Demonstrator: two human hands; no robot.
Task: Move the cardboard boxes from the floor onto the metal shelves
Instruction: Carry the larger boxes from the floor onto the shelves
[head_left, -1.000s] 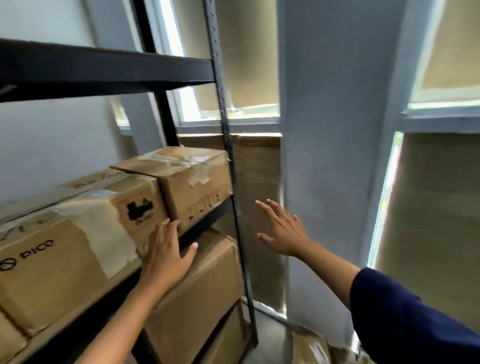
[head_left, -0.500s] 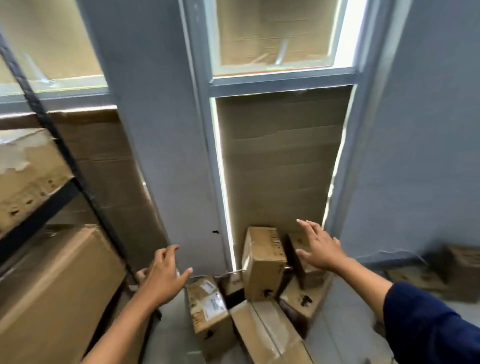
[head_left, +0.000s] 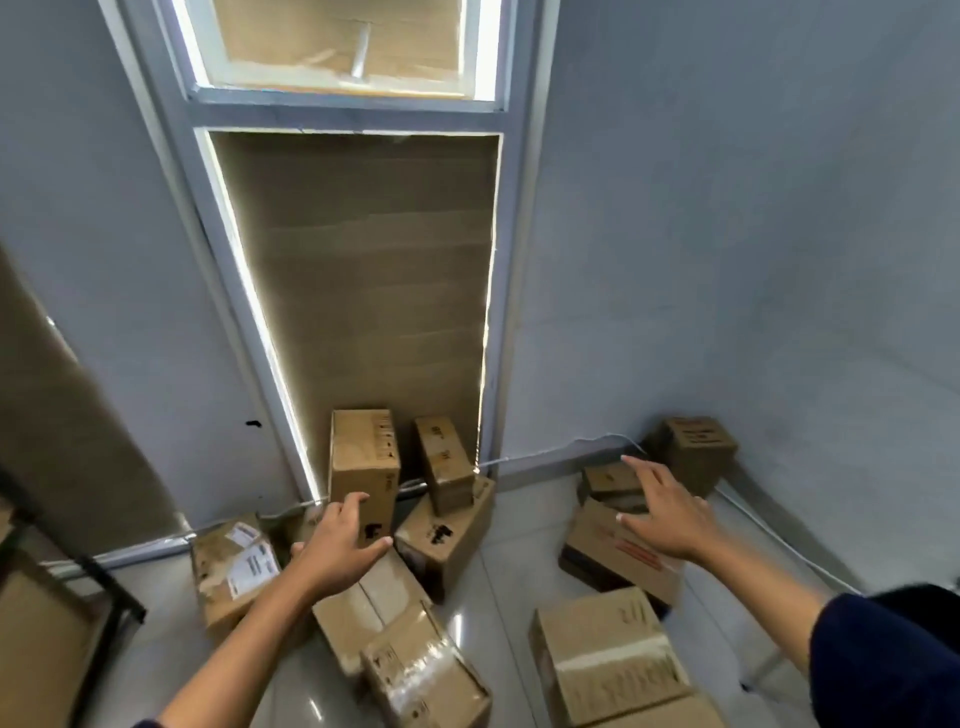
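Note:
Several cardboard boxes lie in a heap on the floor under the window. An upright tall box (head_left: 363, 460) stands against the covered pane, with a smaller box (head_left: 442, 463) leaning beside it. My left hand (head_left: 337, 548) hovers in the air in front of the tall box, fingers spread, holding nothing. My right hand (head_left: 662, 512) is stretched out, fingers straight, above a flat box with red print (head_left: 618, 558). A large box (head_left: 608, 657) sits nearest at the lower right. Only a black leg of the metal shelf (head_left: 111, 582) shows at the lower left.
A labelled box (head_left: 234, 564) lies at the left of the heap, a taped box (head_left: 423, 675) at the front. Another box (head_left: 696, 449) sits in the right corner. Grey walls close in on both sides. A white cable (head_left: 571, 447) runs along the skirting.
The view has swung right and down, away from the shelf to the floor boxes. Both hands left the shelf and now reach out over the heap, empty throughout.

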